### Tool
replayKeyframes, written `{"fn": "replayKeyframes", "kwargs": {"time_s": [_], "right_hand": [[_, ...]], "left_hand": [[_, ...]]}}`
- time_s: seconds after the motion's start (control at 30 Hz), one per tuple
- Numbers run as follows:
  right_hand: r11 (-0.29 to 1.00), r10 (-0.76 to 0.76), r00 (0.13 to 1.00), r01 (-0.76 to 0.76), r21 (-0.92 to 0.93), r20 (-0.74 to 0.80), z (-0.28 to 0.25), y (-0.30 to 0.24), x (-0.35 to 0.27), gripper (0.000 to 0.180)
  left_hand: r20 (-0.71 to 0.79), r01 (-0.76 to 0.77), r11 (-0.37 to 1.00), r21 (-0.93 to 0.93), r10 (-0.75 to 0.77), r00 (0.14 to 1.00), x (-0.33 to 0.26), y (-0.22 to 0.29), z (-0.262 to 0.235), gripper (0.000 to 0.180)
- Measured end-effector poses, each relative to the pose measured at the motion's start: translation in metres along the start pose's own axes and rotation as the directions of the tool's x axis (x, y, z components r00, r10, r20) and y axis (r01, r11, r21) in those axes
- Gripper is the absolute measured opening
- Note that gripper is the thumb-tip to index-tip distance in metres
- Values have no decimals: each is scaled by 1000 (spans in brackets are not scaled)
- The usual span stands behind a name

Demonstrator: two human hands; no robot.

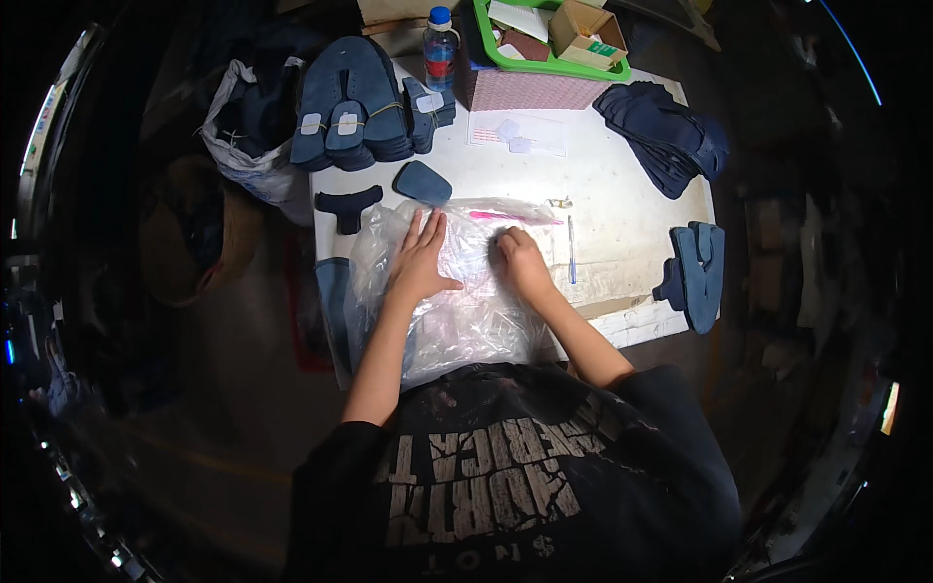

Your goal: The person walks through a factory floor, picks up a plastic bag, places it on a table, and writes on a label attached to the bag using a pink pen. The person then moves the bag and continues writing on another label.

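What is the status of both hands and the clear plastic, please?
Left hand spread on clear plastic. Right hand curled over it. Plastic wrinkled. Pen lying to its right.

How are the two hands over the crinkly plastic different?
The left hand has its fingers stretched out; the right hand has its fingers curled in. The left hand is nearer the loose blue piece, the right hand nearer the slim pen. Both are bare and over the clear plastic.

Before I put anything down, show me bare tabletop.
Widest: right of the pen, left of the blue forked piece, in front of the dark stack. Smaller: between that stack and white papers. Crowded: back left, with blue stacks and bottle; front left, with clear plastic, left hand and right hand.
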State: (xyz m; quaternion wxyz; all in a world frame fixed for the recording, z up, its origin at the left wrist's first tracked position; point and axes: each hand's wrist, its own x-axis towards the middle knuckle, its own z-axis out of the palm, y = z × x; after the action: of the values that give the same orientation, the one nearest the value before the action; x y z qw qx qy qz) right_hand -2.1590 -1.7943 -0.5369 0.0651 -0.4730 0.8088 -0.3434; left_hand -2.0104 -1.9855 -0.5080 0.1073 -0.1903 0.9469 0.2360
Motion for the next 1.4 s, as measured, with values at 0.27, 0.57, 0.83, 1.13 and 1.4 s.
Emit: {"fn": "replayKeyframes", "kwargs": {"time_s": [0.27, 0.57, 0.83, 1.13, 1.4], "right_hand": [[304, 543, 772, -547, 780, 330, -57, -20, -2, 11], [-71, 510, 763, -423, 903, 397, -110, -51, 92, 17], [839, 301, 902, -96, 536, -310, -134, -48, 209, 42], [996, 72, 996, -76, -55, -61, -60, 19, 32, 27], [864, 97, 992, -43, -501, 82, -23, 6, -5, 23]], "left_hand": [[3, -2, 999, -33, 3, 1000, -3, 4, -6, 127], [-142, -58, 952, -302, 15, 990, -70, 64, -11, 62], [52, -54, 994, -96, 59, 997, -145, 85, 14, 45], [-186, -39, 952, -303, -19, 982, -166, 86, 31, 15], [-241, -127, 743, -657, -47, 969, -196, 96, 23, 16]]}}
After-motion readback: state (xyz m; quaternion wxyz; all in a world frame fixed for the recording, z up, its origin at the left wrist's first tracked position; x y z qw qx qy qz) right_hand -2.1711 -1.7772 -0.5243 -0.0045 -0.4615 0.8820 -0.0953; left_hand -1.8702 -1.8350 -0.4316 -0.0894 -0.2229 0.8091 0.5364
